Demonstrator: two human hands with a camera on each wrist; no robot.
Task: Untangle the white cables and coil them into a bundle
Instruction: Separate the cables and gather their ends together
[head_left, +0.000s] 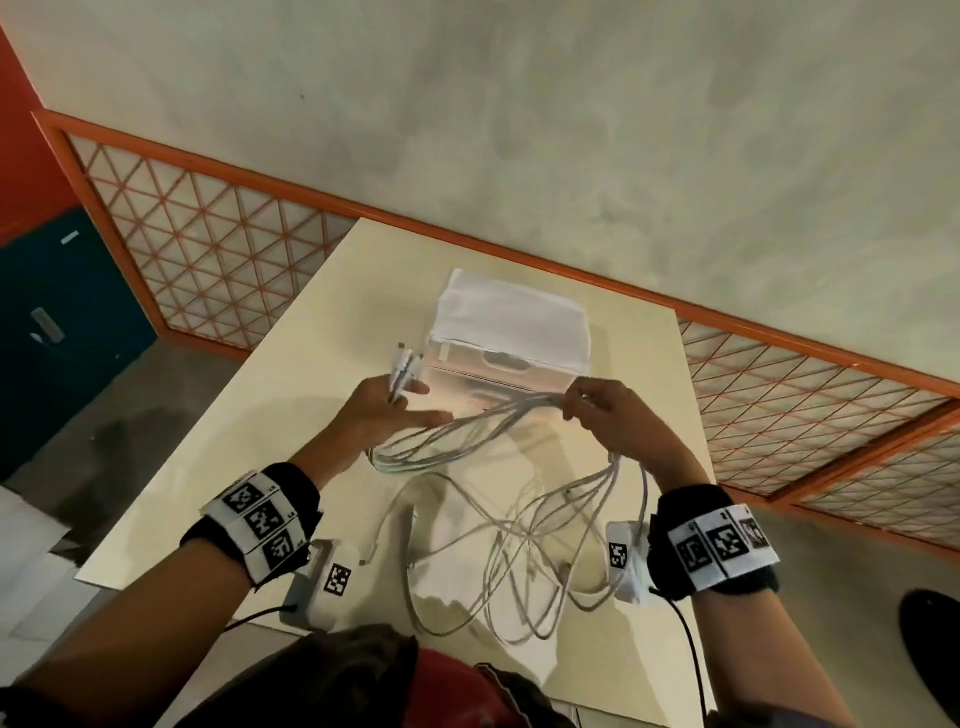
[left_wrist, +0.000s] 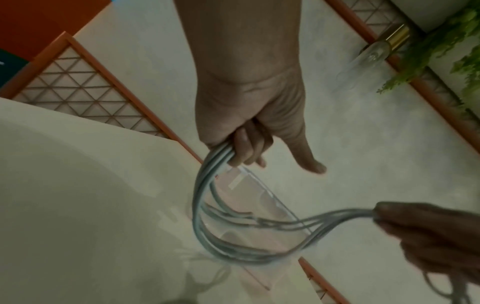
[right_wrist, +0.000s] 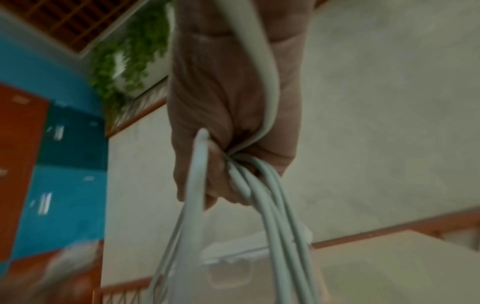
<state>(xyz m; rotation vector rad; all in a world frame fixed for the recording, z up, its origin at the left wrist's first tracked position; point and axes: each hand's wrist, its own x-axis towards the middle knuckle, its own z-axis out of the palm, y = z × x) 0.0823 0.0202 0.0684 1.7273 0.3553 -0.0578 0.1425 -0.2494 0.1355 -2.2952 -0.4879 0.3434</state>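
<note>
Left hand grips the gathered plug ends of the white cables — connectors stick out past the fingers toward the far side, and the left wrist view shows curled fingers round the strands with the thumb out straight. Right hand pinches the same bunch further along, fingers closed on several strands in the right wrist view. Between the two hands the cables sag in a shallow loop above the bench. Below the right hand the rest hangs down and lies in a loose crossed pile on the near part of the bench — still tangled, by the look of it. One loose connector end lies near the left wrist.

Step in hand, as I judge it: forming the first turn of the coil with plug ends held as anchor. To do it well: keep the left hand's grip firm on the plugs so the ends stay level, let the right hand slide along the strands instead of yanking, since the crossings in the pile could tighten into knots. Lift slack clear of the bench before each turn. Keep loops the same size.

A clear plastic box with white cloth on top stands just beyond the hands — watch the loop doesn't snag it.
</note>
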